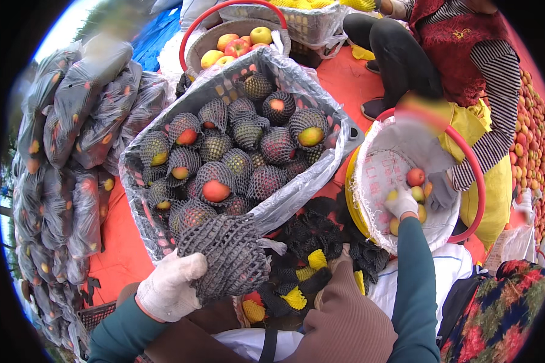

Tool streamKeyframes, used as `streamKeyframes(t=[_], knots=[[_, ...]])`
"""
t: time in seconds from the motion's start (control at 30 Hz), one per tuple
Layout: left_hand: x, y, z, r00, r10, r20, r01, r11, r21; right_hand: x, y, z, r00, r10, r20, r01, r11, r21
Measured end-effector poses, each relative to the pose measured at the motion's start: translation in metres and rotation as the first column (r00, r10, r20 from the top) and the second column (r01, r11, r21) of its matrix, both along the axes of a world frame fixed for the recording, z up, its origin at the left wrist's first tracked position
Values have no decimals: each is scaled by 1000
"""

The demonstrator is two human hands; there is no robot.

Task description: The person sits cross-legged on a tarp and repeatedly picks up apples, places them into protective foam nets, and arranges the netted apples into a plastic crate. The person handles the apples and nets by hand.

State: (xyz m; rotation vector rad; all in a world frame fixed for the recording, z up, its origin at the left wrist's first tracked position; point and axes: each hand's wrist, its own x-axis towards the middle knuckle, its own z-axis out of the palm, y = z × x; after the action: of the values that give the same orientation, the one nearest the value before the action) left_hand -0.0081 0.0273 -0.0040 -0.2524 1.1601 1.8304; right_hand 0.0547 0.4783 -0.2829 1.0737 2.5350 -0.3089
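My left hand [172, 285], in a white knit glove, grips a bundle of dark grey foam fruit nets [229, 256] at the near edge of a plastic-lined crate [295, 199]. Inside that crate sit several apples in dark foam nets [215, 181], some with bare red or yellow skin showing. My right hand [402, 203], also white-gloved, reaches down into a white-lined basket [377, 168] with a red handle. It is among loose apples [416, 177] at the bottom and touches a yellowish one. The fingers are partly hidden, so I cannot tell whether they hold it.
A co-worker's grey-gloved hand [441, 190] is in the same basket, right beside mine. Bagged apples [86, 104] are stacked at left. Another basket of apples [236, 47] stands behind the crate. Loose dark and yellow foam nets [315, 236] lie near my knees. Piled apples [529, 149] line the right.
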Motion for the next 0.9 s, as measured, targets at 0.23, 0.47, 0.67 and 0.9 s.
streamKeyframes(t=[0.23, 0.47, 0.67, 0.9], knots=[[9, 14, 9, 999, 30, -19, -26, 984, 177, 49, -34, 85, 227, -965, -132, -397, 32, -917], [22, 41, 29, 937, 15, -349, 90, 955, 283, 35, -204, 324, 469, -860, -198, -741, -262, -618], [36, 36, 64, 742, 403, -535, -150, 878, 454, 24, -303, 368, 239, -419, -876, -735, 511, -445], [12, -27, 65, 930, 211, -301, 37, 761, 648, -10, -309, 337, 314, -745, -588, -762, 171, -624]])
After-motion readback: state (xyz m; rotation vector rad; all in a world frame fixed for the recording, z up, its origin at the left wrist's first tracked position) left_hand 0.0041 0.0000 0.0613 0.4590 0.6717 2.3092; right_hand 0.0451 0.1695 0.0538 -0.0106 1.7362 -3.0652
